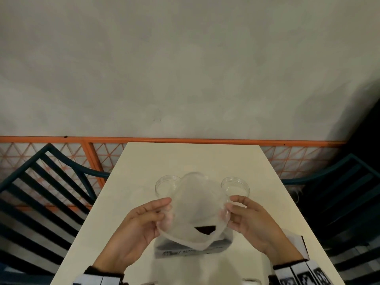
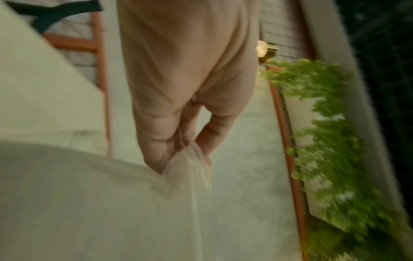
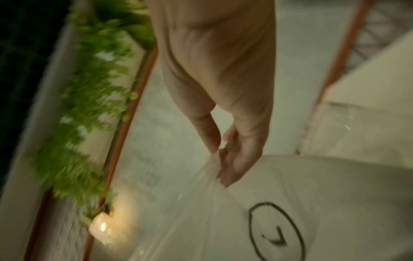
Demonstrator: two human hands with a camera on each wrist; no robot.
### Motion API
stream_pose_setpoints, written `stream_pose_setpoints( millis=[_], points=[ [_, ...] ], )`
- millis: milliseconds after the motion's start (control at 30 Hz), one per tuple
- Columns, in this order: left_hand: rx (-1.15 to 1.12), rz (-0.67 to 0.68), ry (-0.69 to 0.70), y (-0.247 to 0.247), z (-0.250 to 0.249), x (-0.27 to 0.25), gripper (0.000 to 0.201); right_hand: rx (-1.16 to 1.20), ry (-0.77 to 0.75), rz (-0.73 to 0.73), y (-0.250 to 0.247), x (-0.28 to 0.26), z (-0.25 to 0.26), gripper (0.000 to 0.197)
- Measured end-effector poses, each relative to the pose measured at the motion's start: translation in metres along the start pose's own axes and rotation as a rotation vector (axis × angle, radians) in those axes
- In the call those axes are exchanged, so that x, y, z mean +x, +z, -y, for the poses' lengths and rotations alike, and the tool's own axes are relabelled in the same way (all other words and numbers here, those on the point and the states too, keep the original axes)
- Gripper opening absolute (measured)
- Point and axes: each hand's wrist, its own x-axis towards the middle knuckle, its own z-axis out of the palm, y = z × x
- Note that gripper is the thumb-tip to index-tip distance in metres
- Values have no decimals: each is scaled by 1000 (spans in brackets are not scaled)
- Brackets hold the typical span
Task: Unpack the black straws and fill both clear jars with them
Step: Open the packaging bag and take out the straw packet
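Observation:
Both hands hold a translucent plastic bag [image 1: 197,202] stretched open above the table. My left hand [image 1: 162,206] pinches its left edge and my right hand [image 1: 230,204] pinches its right edge. The wrist views show the same pinches, the left hand [image 2: 185,146] on the bag [image 2: 190,176] and the right hand [image 3: 221,151] on the bag [image 3: 223,211], which bears a circled tick mark. A dark shape [image 1: 205,229] shows at the bag's lower mouth, above a printed pack [image 1: 191,246]; no single straw can be made out. Two clear jars stand behind the bag, one left [image 1: 167,185], one right [image 1: 235,186].
The white table [image 1: 185,157] runs back to an orange railing [image 1: 92,159] and a grey wall. Dark teal chairs stand at the left [image 1: 41,182] and right [image 1: 339,182]. A white sheet with a black edge [image 1: 302,243] lies by my right wrist.

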Motion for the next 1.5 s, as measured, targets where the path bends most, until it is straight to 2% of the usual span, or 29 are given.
stream_pose_setpoints(
  millis=[100, 167, 200, 267, 333, 367, 433, 500, 567, 667, 767, 833, 900, 1033, 1100, 1167, 1200, 1267, 1300, 1367, 1400, 1500],
  points=[
    [-269, 16, -122, -17, 3, 6, 39, 308, 149, 120, -16, 11, -7, 44],
    [-425, -2, -132, -28, 5, 6, 39, 400, 177, 155, -25, 13, -10, 56],
    [-469, 23, -130, -29, 5, 3, 38, 410, 185, 166, -27, 12, -11, 53],
    [-465, 49, -113, -23, 3, -3, 36, 365, 176, 161, -25, 9, -10, 33],
    [-346, -17, -27, -14, 7, -4, 32, 202, 111, 103, -18, 5, -11, 10],
    [-241, -63, 7, -8, 8, -5, 34, 47, 62, 70, -15, 4, -14, 10],
    [-41, -119, 45, 1, 11, -5, 35, -410, -72, -28, -6, 0, -20, 11],
    [119, -196, 81, 5, 15, -4, 32, -844, -281, -170, -2, -1, -23, 16],
    [332, -349, 169, 6, 18, -2, 27, -928, -448, -322, -1, -1, -19, 15],
    [672, -526, 304, 2, 16, -6, 15, -940, -508, -423, -6, -2, -12, 12],
    [881, -613, 345, -7, 13, -11, 14, -794, -441, -369, -12, -2, -10, 15],
    [822, -570, 301, -11, 16, -10, 14, -584, -320, -258, -11, -1, -11, 10],
    [634, -454, 223, -10, 21, -8, 17, -383, -181, -140, -7, 1, -17, 6],
    [216, -227, 4, -3, 31, -2, 23, -150, 62, -9, 7, 1, -30, 5],
    [27, -177, -91, -7, 32, 0, 25, 48, 179, 45, 5, 2, -32, 10],
    [-202, -166, -194, -17, 32, 1, 15, 244, 254, 79, -5, 6, -31, 7],
    [-311, -168, -223, -21, 31, 0, 15, 301, 266, 74, -11, 8, -31, 12],
    [-428, -172, -230, -30, 33, 1, 39, 361, 272, 49, -23, 12, -32, 40],
    [-451, -158, -238, -31, 32, 0, 38, 399, 277, 40, -28, 12, -34, 50],
    [-450, -132, -232, -27, 31, -3, 18, 452, 260, 62, -35, 12, -35, 62],
    [-395, -119, -212, -24, 31, -5, 18, 427, 233, 83, -33, 9, -32, 60],
    [-119, -158, -86, -16, 33, -8, 20, 214, 90, 67, -29, 3, -28, 30]
  ],
)
